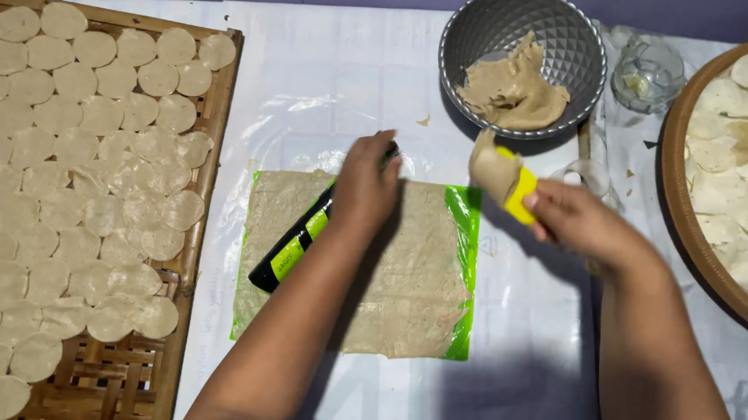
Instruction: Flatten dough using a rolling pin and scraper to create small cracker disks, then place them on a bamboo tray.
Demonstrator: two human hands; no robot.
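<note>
1. I am watching the right hand (579,223) closing around a yellow scraper (521,194) loaded with dough (493,164), right of centre; the lump could be dropping off.
2. The left hand (365,187) is pressing its curled fingers on a black bottle (297,241) over the rolled sheet (405,265), which could be tearing.
3. The metal bowl (570,39) and bamboo tray (186,258) are crowding the sides; the lower centre is offering room.

Left hand: my left hand (365,187) presses a black and green bottle (297,241) lying on a thin dough sheet (413,274).
Sheet: it covers a green plastic mat (469,234).
Right hand: my right hand (577,222) holds a yellow scraper (520,196) loaded with dough.
Ahead: metal bowl (570,39) of dough.
Left: woven tray (116,385) of dough rounds.
</note>
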